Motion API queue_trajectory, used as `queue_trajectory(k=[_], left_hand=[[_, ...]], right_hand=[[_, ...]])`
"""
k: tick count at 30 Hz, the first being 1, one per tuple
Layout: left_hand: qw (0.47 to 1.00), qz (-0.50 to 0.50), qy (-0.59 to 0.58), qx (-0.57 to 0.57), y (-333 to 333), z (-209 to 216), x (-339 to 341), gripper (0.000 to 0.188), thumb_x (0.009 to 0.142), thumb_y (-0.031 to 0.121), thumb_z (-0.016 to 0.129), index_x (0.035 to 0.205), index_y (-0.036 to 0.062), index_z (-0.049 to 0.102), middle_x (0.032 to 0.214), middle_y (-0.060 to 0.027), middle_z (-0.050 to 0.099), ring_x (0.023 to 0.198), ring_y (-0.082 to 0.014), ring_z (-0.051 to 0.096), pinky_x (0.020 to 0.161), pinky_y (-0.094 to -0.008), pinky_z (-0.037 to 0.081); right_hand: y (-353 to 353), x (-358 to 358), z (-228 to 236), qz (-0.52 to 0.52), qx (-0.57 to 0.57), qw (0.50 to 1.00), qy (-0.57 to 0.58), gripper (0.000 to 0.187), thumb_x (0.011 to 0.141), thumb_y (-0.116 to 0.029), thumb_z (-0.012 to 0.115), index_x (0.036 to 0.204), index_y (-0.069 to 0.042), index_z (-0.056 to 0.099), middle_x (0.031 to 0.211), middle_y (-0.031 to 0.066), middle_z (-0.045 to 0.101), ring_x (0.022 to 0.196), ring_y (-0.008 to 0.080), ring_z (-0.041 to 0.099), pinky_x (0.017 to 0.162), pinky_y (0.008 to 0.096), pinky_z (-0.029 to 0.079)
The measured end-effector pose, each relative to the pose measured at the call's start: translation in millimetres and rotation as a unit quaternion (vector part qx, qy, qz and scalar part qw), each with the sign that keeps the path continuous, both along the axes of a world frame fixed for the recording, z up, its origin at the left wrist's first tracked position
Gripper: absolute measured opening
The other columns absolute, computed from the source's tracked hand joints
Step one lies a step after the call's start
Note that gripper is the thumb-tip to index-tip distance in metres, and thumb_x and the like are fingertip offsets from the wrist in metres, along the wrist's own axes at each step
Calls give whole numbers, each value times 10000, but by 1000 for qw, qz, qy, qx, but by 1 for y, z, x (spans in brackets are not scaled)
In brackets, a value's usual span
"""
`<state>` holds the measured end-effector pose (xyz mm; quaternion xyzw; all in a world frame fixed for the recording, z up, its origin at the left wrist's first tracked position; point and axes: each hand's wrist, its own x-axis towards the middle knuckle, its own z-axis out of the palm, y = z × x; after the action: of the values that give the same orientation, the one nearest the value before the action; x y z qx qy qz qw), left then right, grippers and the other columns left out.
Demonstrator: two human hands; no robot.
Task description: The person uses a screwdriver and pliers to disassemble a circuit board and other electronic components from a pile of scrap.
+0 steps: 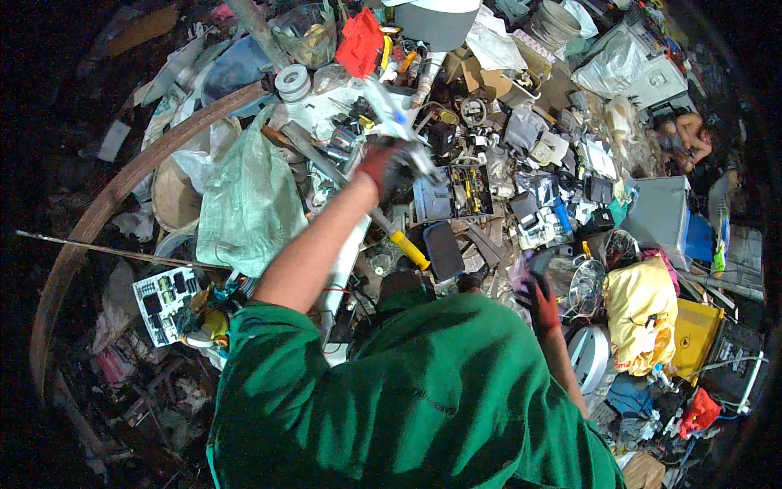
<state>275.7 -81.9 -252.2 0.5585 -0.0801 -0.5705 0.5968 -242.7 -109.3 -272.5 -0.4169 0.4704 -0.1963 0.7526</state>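
My left hand (384, 168), in a red and black glove, is stretched forward over the heap. It grips a long whitish piece with a blue patch (389, 110), smeared by motion. Below it lies an opened grey case (432, 198) beside a black tray (472, 191) with yellow parts. A metal bar with a yellow grip (410, 250) slants under my left forearm. Lower right, my right hand (542, 306), gloved alike, is beside a dark object (538, 262) and a clear round plastic piece (586, 285). Its dark fingers blend together, and whether they hold that object is unclear.
A curved brown rim (122, 183) bounds the left side. Inside it stands a pale green sack (248, 200). A red piece (359, 43) and a grey bucket (432, 23) are at the far side. To the right lie a yellow bag (642, 314) and a grey box (658, 213).
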Motion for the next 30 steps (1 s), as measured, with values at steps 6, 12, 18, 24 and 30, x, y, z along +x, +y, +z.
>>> queue_trajectory(k=[6, 12, 18, 24, 30], left_hand=[[995, -16, -98, 5, -45, -72, -132, 509, 753, 319, 774, 1150, 83, 558, 978, -121, 653, 819, -269, 655, 697, -408, 552], [930, -169, -306, 116, -39, -36, -113, 744, 806, 535, 661, 1371, 94, 460, 1292, -191, 568, 1176, -311, 557, 1012, -401, 421], [625, -261, -714, 177, -51, -16, 0, 533, 875, 289, 499, 1402, 219, 449, 1531, -104, 303, 1411, -344, 259, 1125, -593, 166], [492, -338, -766, 238, -65, -29, 111, 532, 900, 283, 477, 1428, 259, 414, 1535, -49, 314, 1413, -333, 275, 1136, -579, 175], [571, -281, -695, 336, -37, -31, 159, 534, 895, 274, 524, 1416, 229, 417, 1520, -35, 335, 1416, -263, 291, 1142, -503, 231]], right_hand=[[-45, 189, 68, 103, -140, 985, -1, 719, 877, -99, 659, 1482, -143, 273, 1409, 105, 455, 1215, 242, 507, 999, 363, 446], [-77, 232, 22, 149, -187, 971, 19, 491, 868, -14, 612, 1342, -39, 487, 1232, 82, 602, 1074, 177, 586, 895, 303, 494], [-100, 244, -6, 33, -1, 997, -64, 356, 925, -28, 491, 1272, -60, 562, 1035, 57, 674, 839, 172, 649, 720, 306, 539], [-125, 285, -18, 87, -36, 995, -34, 354, 929, -24, 511, 1279, -58, 555, 1071, 48, 658, 856, 155, 624, 721, 297, 521], [-160, 362, -32, 184, -68, 980, -26, 358, 912, -16, 509, 1260, -74, 565, 986, 43, 654, 779, 139, 593, 652, 281, 495]])
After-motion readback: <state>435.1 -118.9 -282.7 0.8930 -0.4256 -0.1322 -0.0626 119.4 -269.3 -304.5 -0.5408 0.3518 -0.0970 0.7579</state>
